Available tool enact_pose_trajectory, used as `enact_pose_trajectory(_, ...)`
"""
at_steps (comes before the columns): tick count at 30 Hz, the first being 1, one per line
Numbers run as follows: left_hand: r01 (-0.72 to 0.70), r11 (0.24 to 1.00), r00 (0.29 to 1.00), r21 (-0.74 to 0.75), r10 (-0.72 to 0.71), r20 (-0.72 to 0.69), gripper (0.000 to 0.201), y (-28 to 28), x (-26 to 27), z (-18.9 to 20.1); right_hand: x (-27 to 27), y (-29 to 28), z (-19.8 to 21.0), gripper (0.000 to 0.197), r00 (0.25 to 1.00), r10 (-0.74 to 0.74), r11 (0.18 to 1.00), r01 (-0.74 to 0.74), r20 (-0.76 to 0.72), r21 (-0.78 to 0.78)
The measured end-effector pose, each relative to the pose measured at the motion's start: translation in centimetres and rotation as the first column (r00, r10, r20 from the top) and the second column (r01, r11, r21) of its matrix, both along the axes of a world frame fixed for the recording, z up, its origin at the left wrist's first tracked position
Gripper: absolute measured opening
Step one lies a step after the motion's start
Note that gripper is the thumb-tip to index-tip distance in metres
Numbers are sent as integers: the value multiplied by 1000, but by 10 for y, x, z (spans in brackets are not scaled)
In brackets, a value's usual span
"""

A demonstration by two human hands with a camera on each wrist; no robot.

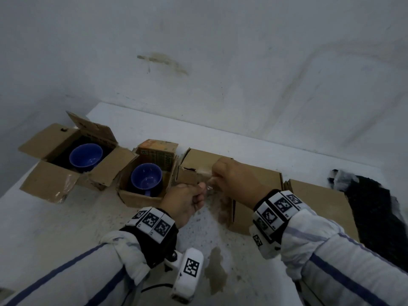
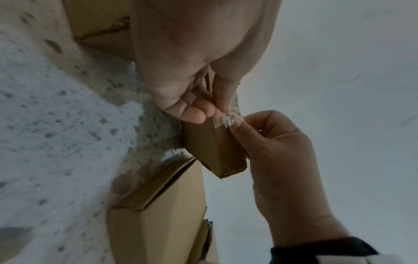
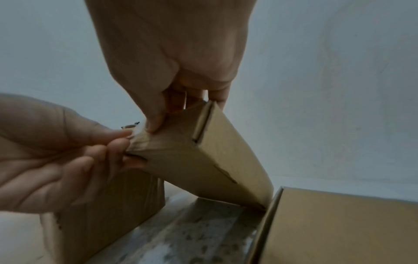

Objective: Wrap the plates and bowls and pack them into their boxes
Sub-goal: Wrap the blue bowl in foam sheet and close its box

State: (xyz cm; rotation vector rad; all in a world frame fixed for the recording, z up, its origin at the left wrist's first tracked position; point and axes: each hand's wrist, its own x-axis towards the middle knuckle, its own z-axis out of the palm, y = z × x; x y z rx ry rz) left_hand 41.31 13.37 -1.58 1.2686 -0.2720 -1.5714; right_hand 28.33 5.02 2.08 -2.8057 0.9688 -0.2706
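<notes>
A flat closed cardboard box [image 1: 254, 173] lies in the middle of the table, its near left corner raised. My right hand [image 1: 215, 175] grips that corner, thumb pressed on the box's side [image 3: 203, 160] and fingers curled over the top edge. My left hand [image 1: 202, 188] pinches the loose end of a strip of clear tape [image 2: 228, 119] stuck at the same corner. Two blue bowls sit unwrapped in open boxes at the left: one bowl [image 1: 86, 156] in the larger box [image 1: 53, 138], the other bowl [image 1: 146, 178] in the smaller box [image 1: 136, 197].
A second flat closed box [image 1: 320, 202] lies just to the right, touching the first. A black cloth [image 1: 373, 208] lies at the table's right end. The speckled white table [image 1: 66, 228] stands against a pale wall, and a brown stain [image 1: 215, 270] marks it near me.
</notes>
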Motion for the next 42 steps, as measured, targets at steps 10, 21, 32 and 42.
enact_pose_trajectory(10, -32, 999, 996, 3, 32, 79, 14, -22, -4, 10, -7, -10, 2, 26, 983, 55, 987, -80, 177, 141)
enact_pose_trajectory(21, 11, 999, 951, 46, -25, 309, 13, -29, -5, 6, 10, -16, 1, 36, 992, -106, 954, 120, -65, 275)
enact_pose_trajectory(32, 10, 997, 949, 76, -33, 312, 16, -21, -13, -7, 5, -24, 24, 54, 924, 79, 929, 68, -374, 364)
enact_pose_trajectory(42, -70, 992, 972, 107, 44, 231, 11, -12, -13, -14, 15, -3, -2, 26, 998, -51, 976, 56, -30, 211)
